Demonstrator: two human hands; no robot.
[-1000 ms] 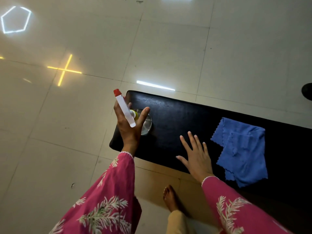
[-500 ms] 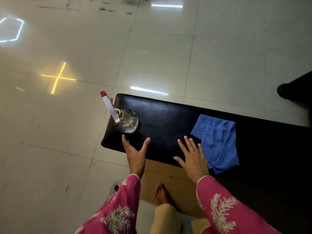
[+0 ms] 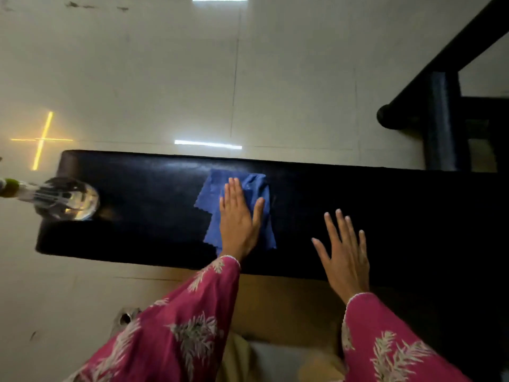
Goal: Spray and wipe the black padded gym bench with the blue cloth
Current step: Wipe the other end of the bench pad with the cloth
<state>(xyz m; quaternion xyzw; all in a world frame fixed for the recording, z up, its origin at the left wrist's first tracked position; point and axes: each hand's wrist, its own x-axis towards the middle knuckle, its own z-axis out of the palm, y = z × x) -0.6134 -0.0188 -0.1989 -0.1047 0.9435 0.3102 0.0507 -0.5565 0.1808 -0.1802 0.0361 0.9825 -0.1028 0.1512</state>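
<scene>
Head view: left hand (image 3: pixel 239 221) flat, open on blue cloth (image 3: pixel 254 186) mid-bench (image 3: pixel 137 194); right hand (image 3: pixel 344 252) open beside it. Cloth's limp, bunches easily; press palm-centre.

Floor (image 3: pixel 165 78): large glossy cream tiles, thin grout lines, dark scuffs at far left | Reflections: white light bars (image 3: pixel 208 144), yellow cross (image 3: pixel 41 139) at left | Furniture: black metal frame (image 3: pixel 440 117) at upper right, standing on the tiles | Lighting: dim overall
</scene>
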